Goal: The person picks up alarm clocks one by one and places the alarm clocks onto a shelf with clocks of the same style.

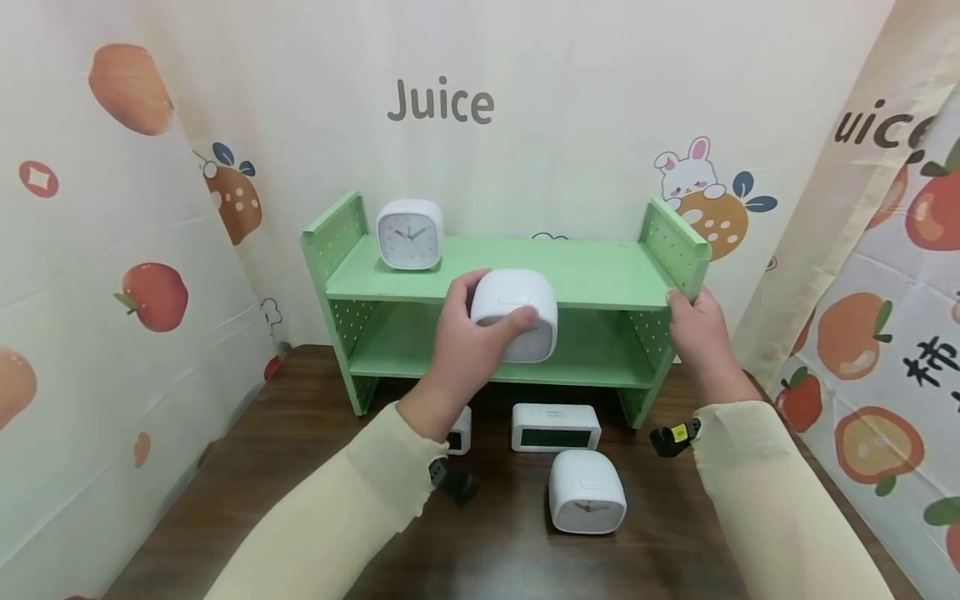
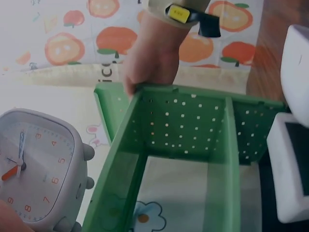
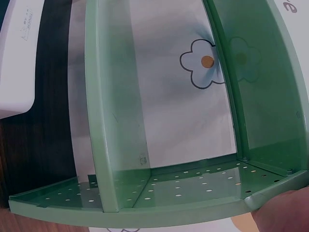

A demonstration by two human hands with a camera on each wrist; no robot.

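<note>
My left hand grips a white alarm clock, held in front of the upper shelf of a green two-tier rack. In the left wrist view that clock shows its dial, orange and grey hands and side knobs. The right hand holds the rack's right side panel near the upper shelf's front corner. Part of this hand appears at the panel edge in the right wrist view. Another white alarm clock stands upright at the left of the top shelf.
On the dark wooden table, a white digital clock sits before the rack, with a rounded white clock nearer me. Another white digital clock is partly hidden by my left arm. A fruit-print curtain hangs behind.
</note>
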